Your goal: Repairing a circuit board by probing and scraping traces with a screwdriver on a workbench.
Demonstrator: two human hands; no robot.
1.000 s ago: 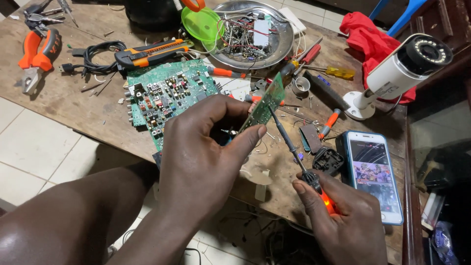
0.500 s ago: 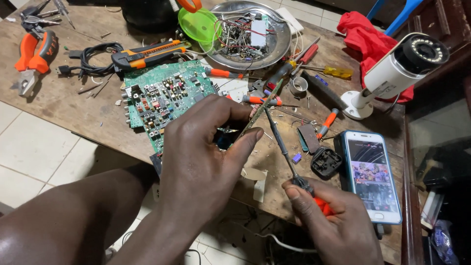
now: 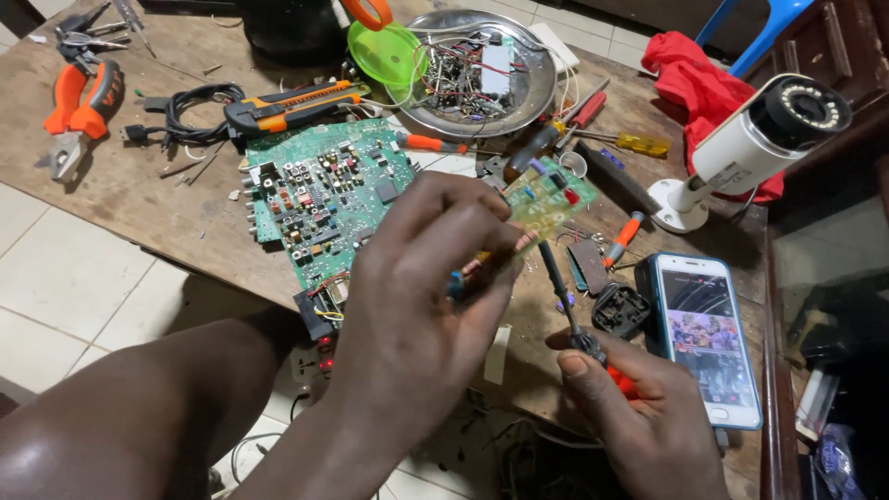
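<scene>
Over the wooden bench (image 3: 139, 194), left hand (image 3: 417, 315) has tilted its pinched small board (image 3: 546, 196) flatter; right hand (image 3: 648, 417) still grips the soldering iron (image 3: 565, 296).

Left hand (image 3: 421, 315) pinches small green circuit board (image 3: 546, 196) above wooden table (image 3: 139, 199); right hand (image 3: 639, 417) holds soldering iron (image 3: 565, 296), tip touching board; phone (image 3: 708, 333) just beside.

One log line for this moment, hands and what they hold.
left hand: holds small green board | right hand: grips soldering iron, tip at board

The circuit board (image 3: 319, 194) is green, the cloth (image 3: 708, 88) red, the pliers (image 3: 79, 102) orange-handled, the camera (image 3: 755, 148) white, the dish (image 3: 542, 88) silver.
</scene>
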